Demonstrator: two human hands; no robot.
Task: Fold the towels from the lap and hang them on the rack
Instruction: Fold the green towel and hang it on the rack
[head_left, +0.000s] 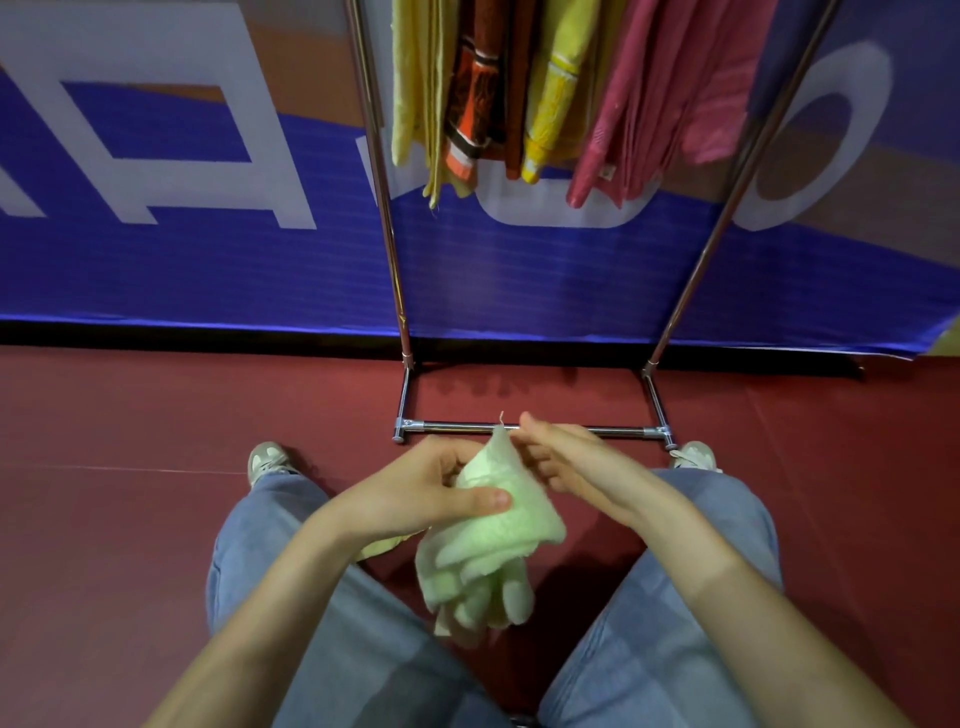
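One pale green towel (498, 525) is held bunched in front of the seated person, between the knees, its lower folds hanging loose toward 6 o'clock. Left hand (415, 493): closed on the towel from its 9 o'clock side, thumb pressed flat across the front face, fingers hidden behind the cloth. Right hand (566, 462): at the towel's 2 o'clock, fingertips pinching the top corner, where one loose thread sticks up. One sliver of yellow cloth (382, 545) shows under the left wrist, on the left thigh; cannot tell how much more lies there. Two legs in blue jeans (291, 571), two light shoes (267, 460) on the dark red floor (130, 519). At 12 o'clock from the hands stands one metal rack (530, 428): two uprights, base bar just beyond the fingertips. Hanging cloths on it, counted by colour: two yellow (415, 93), one orange patterned (475, 104), one pink (649, 104); overlapping folds make the exact count uncertain. Behind the rack: one blue banner (208, 270) with white lettering.
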